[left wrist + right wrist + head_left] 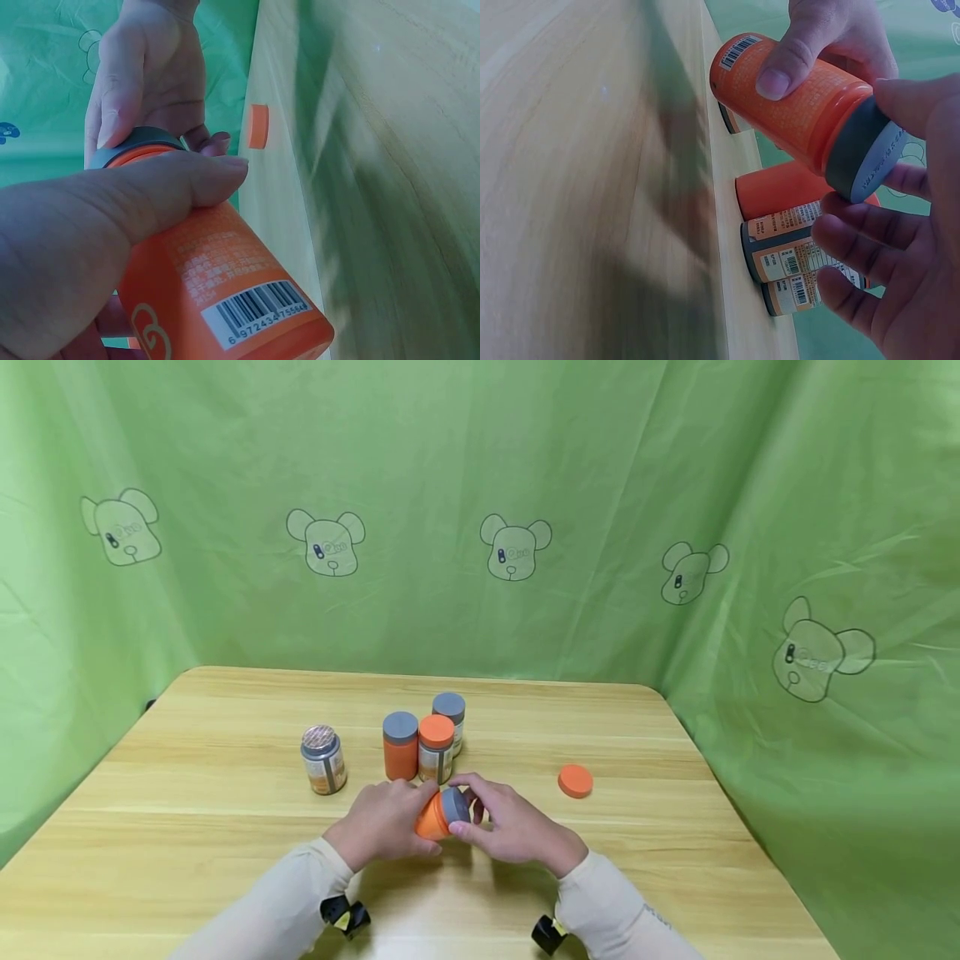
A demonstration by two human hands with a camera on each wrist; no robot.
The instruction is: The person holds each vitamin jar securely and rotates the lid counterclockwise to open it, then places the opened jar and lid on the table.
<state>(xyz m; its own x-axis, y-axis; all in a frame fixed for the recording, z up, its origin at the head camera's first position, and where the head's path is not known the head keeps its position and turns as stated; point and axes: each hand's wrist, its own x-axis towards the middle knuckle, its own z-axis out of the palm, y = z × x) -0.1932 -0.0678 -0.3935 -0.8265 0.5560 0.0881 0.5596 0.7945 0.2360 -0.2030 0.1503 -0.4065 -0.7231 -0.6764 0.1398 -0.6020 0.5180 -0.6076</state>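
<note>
Working over the bench [150, 860], you wrap your left grip [386, 822] round the orange bottle [810, 101], likely light and stiff, best held mid-body. Beyond the bottle, three capped jars [435, 762] crowd the way; left of it, a foil-topped jar [325, 766]. Your right grip [517, 827] pinches the bottle's grey lid [866, 150]; an orange lid [575, 781] lies right of the bottle.

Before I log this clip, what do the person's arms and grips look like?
The left sleeve and right sleeve are pale off-white; the right carries small greyish lettering, too small to read. At each wrist sits a black device with a yellow patch. The left grip and right grip are human hands without gloves.
</note>
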